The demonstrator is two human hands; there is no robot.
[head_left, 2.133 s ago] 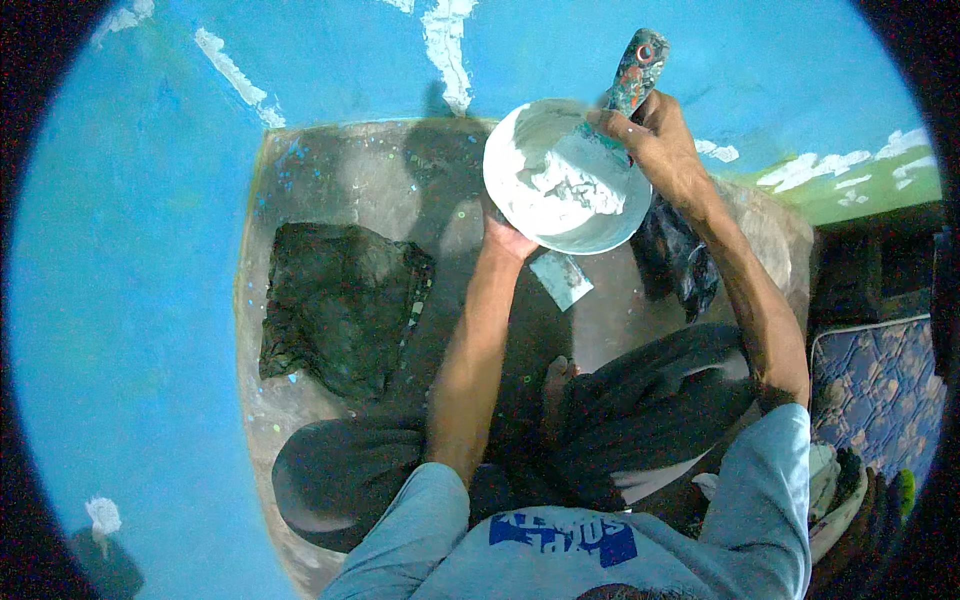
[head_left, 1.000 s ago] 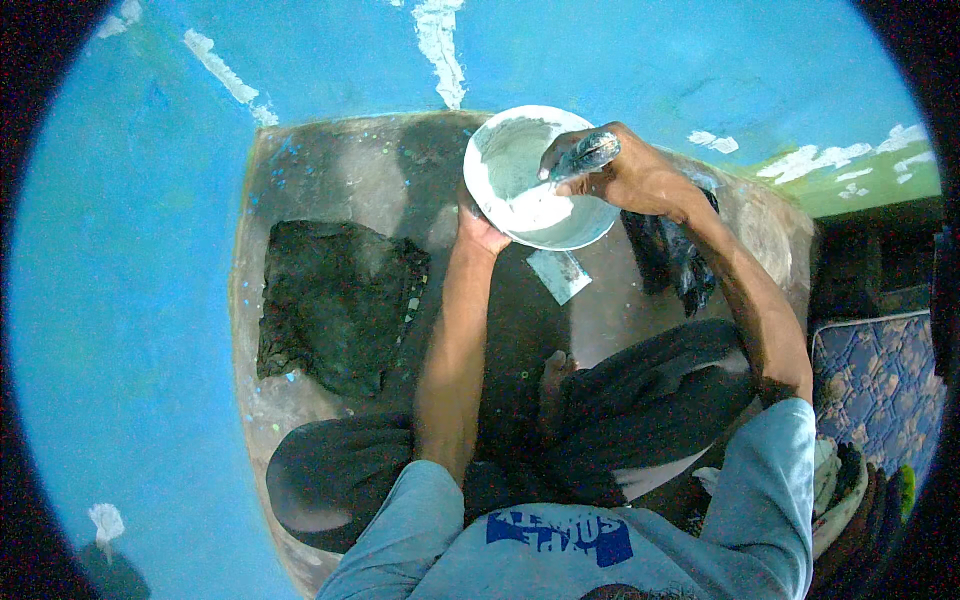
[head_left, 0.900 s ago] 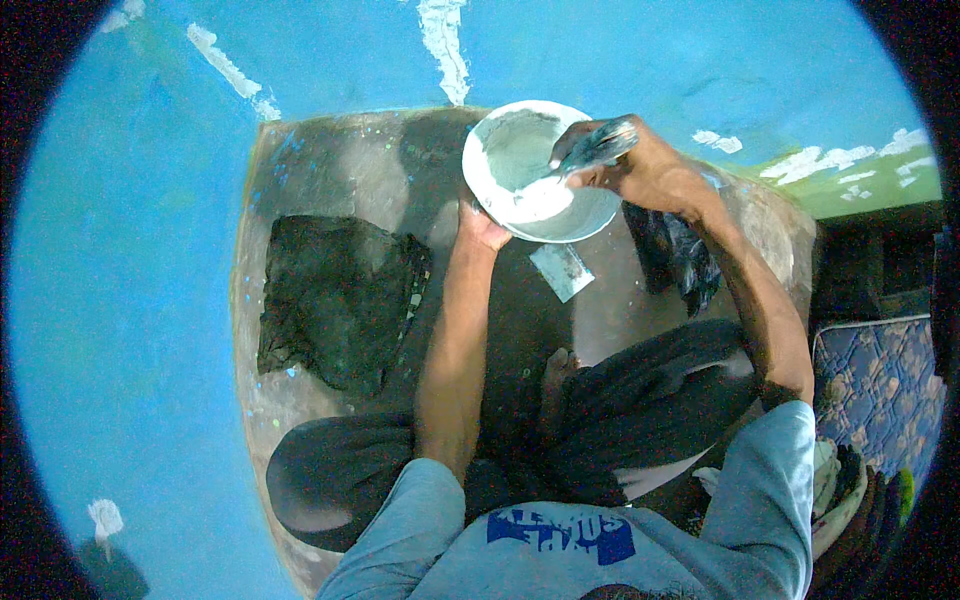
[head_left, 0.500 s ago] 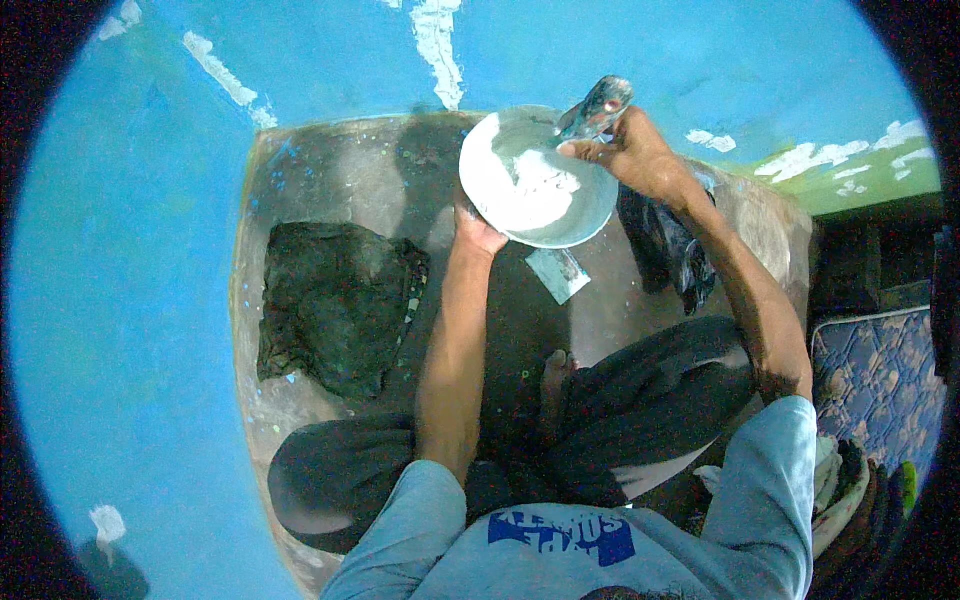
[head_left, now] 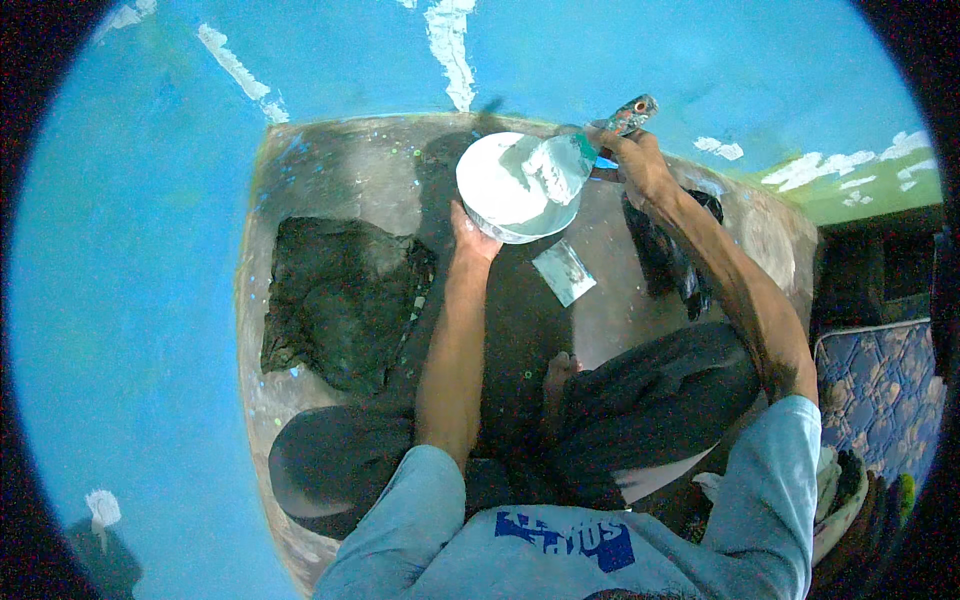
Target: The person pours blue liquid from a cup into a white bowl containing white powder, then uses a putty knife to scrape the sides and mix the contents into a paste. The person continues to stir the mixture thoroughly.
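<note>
My left hand [head_left: 474, 236] grips a white bowl [head_left: 522, 237] from its near left side and holds it up off the floor. White putty [head_left: 492, 180] coats much of the bowl's inside. In my right hand [head_left: 638, 165] is a putty knife [head_left: 634, 114], its mottled handle pointing up and away to the right. The blade, loaded with a lump of white paste, lies over the bowl's right rim. Some of my left fingers are hidden beneath the bowl.
A dark crumpled cloth [head_left: 340, 300] lies on the floor at left, a small pale rectangular piece [head_left: 564, 273] below the bowl. A black plastic bag [head_left: 668, 250] sits under my right forearm. Blue walls [head_left: 330, 60] with white patches border the floor; a patterned mattress [head_left: 875, 395] stands at right.
The putty knife has turned and moved slightly right, and its loaded blade now shows over the bowl's right side. The bowl has tilted and come a little nearer.
</note>
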